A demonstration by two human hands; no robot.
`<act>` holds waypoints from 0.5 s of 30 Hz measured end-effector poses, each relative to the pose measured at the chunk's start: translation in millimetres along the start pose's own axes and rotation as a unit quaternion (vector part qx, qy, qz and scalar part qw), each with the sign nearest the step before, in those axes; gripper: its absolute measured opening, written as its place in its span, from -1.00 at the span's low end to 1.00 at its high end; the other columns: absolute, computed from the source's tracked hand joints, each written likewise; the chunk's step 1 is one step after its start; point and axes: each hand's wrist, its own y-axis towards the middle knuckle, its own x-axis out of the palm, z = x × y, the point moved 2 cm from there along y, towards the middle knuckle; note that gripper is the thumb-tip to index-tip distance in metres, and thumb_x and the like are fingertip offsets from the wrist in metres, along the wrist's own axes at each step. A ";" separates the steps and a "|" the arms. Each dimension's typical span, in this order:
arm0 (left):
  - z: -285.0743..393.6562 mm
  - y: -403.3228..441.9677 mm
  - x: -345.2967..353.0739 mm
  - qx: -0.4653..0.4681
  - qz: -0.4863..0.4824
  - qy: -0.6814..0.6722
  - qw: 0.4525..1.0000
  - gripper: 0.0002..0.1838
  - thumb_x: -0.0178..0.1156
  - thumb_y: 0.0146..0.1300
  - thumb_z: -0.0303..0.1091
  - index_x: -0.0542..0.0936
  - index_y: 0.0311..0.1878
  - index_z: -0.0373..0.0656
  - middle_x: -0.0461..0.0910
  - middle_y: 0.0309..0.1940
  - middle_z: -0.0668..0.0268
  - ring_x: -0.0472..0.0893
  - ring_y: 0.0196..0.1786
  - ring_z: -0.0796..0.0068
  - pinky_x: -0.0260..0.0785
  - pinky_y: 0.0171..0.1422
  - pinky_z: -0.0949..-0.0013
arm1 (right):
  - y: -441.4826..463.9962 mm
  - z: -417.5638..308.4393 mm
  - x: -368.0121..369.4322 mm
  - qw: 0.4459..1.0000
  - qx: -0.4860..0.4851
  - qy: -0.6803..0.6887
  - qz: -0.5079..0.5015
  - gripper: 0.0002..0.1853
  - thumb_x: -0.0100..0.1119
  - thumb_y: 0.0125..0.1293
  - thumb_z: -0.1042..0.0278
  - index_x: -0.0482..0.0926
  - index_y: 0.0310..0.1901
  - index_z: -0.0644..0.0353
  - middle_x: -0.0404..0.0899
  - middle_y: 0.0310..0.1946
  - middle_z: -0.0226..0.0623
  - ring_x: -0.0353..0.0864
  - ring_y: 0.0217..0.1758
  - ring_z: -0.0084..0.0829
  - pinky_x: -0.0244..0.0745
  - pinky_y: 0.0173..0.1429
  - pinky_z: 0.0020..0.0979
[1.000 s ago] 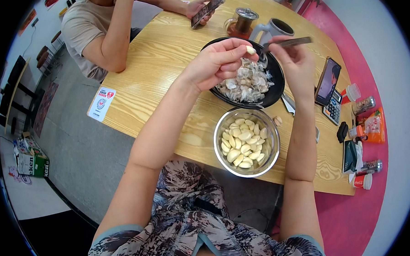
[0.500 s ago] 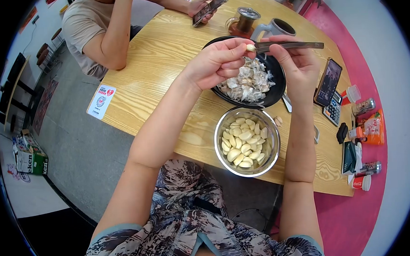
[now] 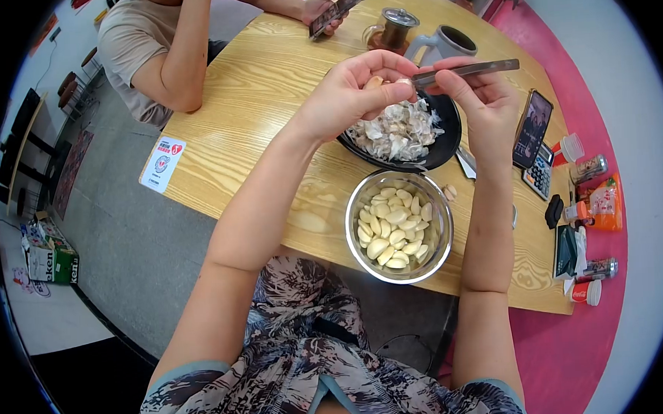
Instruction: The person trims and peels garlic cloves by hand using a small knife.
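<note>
My left hand point(image 3: 360, 91) is closed on a garlic clove point(image 3: 406, 84), mostly hidden by the fingers. A brownish piece point(image 3: 374, 82), perhaps another clove, shows between the same fingers. In my right hand point(image 3: 478, 93) is a narrow metal knife point(image 3: 481, 68), its tip touching the clove. Both hands are above a black bowl point(image 3: 452, 131) of papery garlic skins point(image 3: 398, 134). Nearer my body stands a steel bowl point(image 3: 354, 239) holding many peeled cloves point(image 3: 395, 226).
Two unpeeled cloves point(image 3: 450, 192) lie beside the steel bowl. A glass teapot point(image 3: 396, 28) and a grey mug point(image 3: 443, 45) stand behind. To the right are a propped phone point(image 3: 533, 128), a calculator point(image 3: 540, 174), cups and cans. Across the table a person point(image 3: 166, 66) holds a phone point(image 3: 336, 13).
My left fingers have shifted around the clove, and the brownish piece now shows in them. The knife has turned slightly in my right hand and its tip sits a little lower.
</note>
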 end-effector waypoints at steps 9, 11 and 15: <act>2.4 -1.0 5.9 0.126 0.004 0.144 0.982 -0.62 0.23 0.29 -0.43 0.41 0.14 -0.27 0.63 -0.21 0.32 0.59 -0.11 0.68 0.41 -0.10 0.62 | 2.0 0.4 -3.1 0.999 0.032 0.005 0.015 -0.84 0.25 0.25 0.54 0.60 -0.17 0.41 0.68 -0.29 -0.15 0.68 -0.28 -0.45 0.62 -0.14 -0.49; 3.8 -1.5 7.0 0.136 0.004 0.178 0.974 -0.63 0.22 0.29 -0.48 0.40 0.13 -0.29 0.63 -0.21 0.31 0.60 -0.09 0.65 0.45 -0.05 0.59 | 2.7 2.1 -5.0 0.999 0.042 0.011 0.016 -0.85 0.24 0.25 0.54 0.60 -0.17 0.41 0.68 -0.29 -0.15 0.68 -0.27 -0.45 0.62 -0.14 -0.49; -3.4 1.0 6.8 0.168 0.048 0.184 0.967 -0.68 0.23 0.27 -0.49 0.46 0.07 -0.31 0.62 -0.23 0.34 0.59 -0.15 0.67 0.43 -0.10 0.62 | 3.1 2.5 -7.1 0.999 0.040 0.026 0.019 -0.84 0.23 0.26 0.53 0.60 -0.16 0.41 0.68 -0.27 -0.12 0.69 -0.26 -0.44 0.63 -0.13 -0.49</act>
